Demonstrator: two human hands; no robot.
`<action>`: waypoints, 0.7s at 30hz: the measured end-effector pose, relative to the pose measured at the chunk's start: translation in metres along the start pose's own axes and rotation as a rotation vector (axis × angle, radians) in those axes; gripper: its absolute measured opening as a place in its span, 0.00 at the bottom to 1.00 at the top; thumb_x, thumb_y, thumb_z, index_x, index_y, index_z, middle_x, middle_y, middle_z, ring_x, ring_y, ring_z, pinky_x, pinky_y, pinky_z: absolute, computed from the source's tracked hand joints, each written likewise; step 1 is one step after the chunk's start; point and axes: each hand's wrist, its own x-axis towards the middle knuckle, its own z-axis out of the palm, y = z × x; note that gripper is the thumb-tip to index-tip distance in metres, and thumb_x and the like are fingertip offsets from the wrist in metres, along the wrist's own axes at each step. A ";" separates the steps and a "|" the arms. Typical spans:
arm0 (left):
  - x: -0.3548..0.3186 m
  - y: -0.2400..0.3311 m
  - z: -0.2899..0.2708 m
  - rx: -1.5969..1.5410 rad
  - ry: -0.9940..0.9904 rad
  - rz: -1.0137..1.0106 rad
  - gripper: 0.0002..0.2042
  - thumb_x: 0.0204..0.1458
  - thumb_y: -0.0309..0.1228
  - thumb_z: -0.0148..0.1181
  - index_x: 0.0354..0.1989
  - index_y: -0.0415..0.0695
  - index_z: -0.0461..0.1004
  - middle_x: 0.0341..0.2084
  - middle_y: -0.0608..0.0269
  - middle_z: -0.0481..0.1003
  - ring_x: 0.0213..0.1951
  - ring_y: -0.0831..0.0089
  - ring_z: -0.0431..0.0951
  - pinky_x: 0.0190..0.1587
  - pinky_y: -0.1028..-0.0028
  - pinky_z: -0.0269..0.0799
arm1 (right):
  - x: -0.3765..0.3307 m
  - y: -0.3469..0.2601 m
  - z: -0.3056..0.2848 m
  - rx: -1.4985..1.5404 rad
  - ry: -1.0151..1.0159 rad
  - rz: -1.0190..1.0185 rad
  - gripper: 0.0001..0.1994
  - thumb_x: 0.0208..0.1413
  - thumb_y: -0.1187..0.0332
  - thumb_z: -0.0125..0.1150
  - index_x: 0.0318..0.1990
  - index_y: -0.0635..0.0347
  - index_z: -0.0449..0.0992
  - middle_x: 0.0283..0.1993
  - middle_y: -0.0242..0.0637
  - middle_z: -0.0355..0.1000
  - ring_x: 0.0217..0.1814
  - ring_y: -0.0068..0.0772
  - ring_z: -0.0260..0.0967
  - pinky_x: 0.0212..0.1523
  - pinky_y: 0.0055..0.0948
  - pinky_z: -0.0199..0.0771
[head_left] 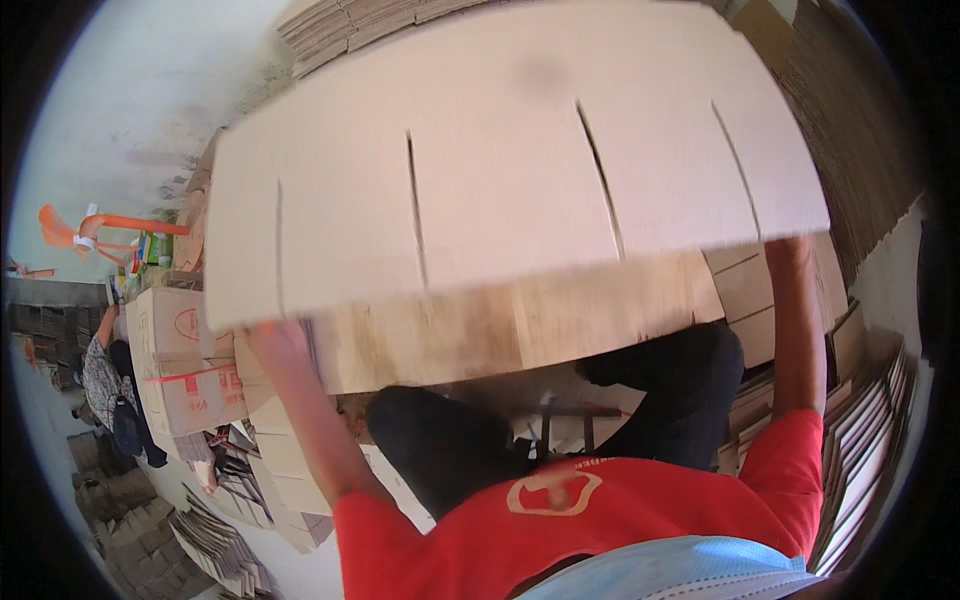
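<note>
A wide sheet of slotted cardboard is held up in front of me, tilted over a wooden worktop. Several narrow slits run inward from its near edge. At the sheet's near left corner my left hand grips the edge, slightly blurred, its fingertips partly covered by the board. My right hand grips the near right corner, with most of its fingers hidden behind the cardboard. Part of the worktop is covered from sight by the sheet.
Printed cartons stand on the left, below an orange fan. Stacked cardboard sheets lean at the right, and more stacks rise at the back. Another person is at far left. My knees are under the worktop.
</note>
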 end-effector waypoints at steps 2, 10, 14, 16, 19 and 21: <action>-0.070 0.005 -0.018 -0.033 0.133 -0.151 0.27 0.58 0.33 0.53 0.65 0.44 0.53 0.62 0.54 0.59 0.63 0.59 0.60 0.65 0.55 0.56 | -0.057 -0.002 -0.015 -0.078 -0.001 0.095 0.26 0.57 0.55 0.58 0.58 0.59 0.65 0.57 0.38 0.67 0.56 0.34 0.66 0.53 0.35 0.70; -0.123 -0.001 -0.040 0.044 -0.160 -0.134 0.23 0.50 0.25 0.59 0.56 0.36 0.63 0.55 0.54 0.67 0.58 0.59 0.66 0.59 0.57 0.66 | -0.119 -0.005 -0.017 0.063 0.222 0.393 0.30 0.57 0.53 0.56 0.61 0.62 0.61 0.59 0.43 0.65 0.56 0.40 0.66 0.51 0.38 0.71; -0.029 -0.015 0.022 -0.199 -0.106 -0.315 0.19 0.58 0.32 0.52 0.54 0.33 0.65 0.52 0.51 0.68 0.54 0.54 0.70 0.52 0.55 0.73 | 0.015 -0.008 0.006 0.194 -0.033 0.473 0.30 0.63 0.52 0.47 0.65 0.62 0.53 0.64 0.52 0.58 0.53 0.52 0.70 0.49 0.48 0.74; -0.008 -0.016 0.049 -0.217 -0.135 -0.271 0.17 0.58 0.32 0.52 0.52 0.33 0.67 0.51 0.52 0.69 0.51 0.54 0.71 0.51 0.57 0.74 | 0.048 0.010 0.000 0.252 0.263 0.599 0.28 0.64 0.54 0.44 0.64 0.66 0.55 0.62 0.50 0.61 0.55 0.51 0.69 0.49 0.45 0.74; -0.012 -0.023 0.074 -0.180 -0.057 -0.210 0.16 0.57 0.30 0.54 0.50 0.34 0.68 0.46 0.55 0.70 0.46 0.60 0.73 0.49 0.61 0.75 | 0.044 0.015 0.020 0.160 0.307 0.486 0.24 0.64 0.59 0.45 0.60 0.70 0.60 0.58 0.47 0.65 0.52 0.48 0.71 0.47 0.41 0.76; -0.034 -0.034 0.091 -0.037 0.024 -0.125 0.15 0.54 0.27 0.59 0.49 0.36 0.70 0.43 0.58 0.70 0.43 0.66 0.74 0.47 0.67 0.75 | 0.015 0.023 0.031 -0.057 0.400 0.501 0.20 0.63 0.65 0.44 0.58 0.69 0.63 0.56 0.46 0.68 0.48 0.44 0.72 0.43 0.37 0.77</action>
